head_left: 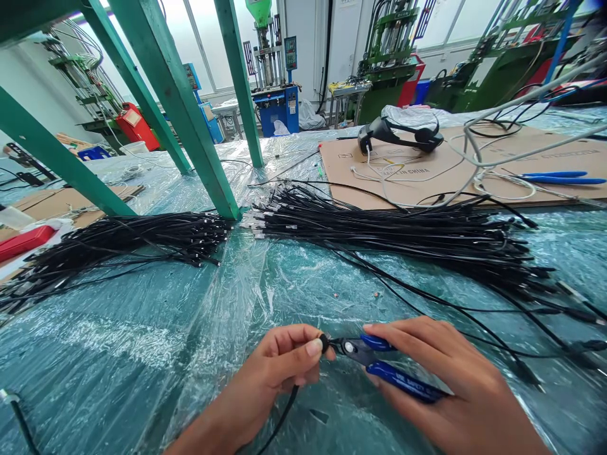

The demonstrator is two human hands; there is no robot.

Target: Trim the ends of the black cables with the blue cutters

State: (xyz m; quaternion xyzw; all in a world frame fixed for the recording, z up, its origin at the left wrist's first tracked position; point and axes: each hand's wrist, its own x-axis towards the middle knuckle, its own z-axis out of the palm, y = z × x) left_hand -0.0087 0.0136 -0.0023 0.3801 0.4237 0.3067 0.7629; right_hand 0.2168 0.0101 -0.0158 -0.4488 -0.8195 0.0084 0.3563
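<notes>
L hand (284,363) pinches a blk cable (289,407) b/w thumb & fingers, its blk end piece (324,342) poking out at the fingertips; all on near side of the big cable pile (389,230), clear of it. Cable's tail drops below L hand, away from pile. R hand (455,373), also near side of pile, grips blue-handled cutters (349,347), handles a bit spread, tip right at the end piece; can't tell if blades are closed on anything. Few loose cables (474,309) stray off pile's near edge, running behind R hand. L of big pile: 2nd pile (156,237), w/ foot of a green post (183,114) b/w the two. Just past big pile: cardboard (450,189) w/ blk headset (398,136) & another blue-handled tool (564,179) on it. Table (118,341) under pile has clear plastic film over it. Machines (393,57) stand well beyond pile.
</notes>
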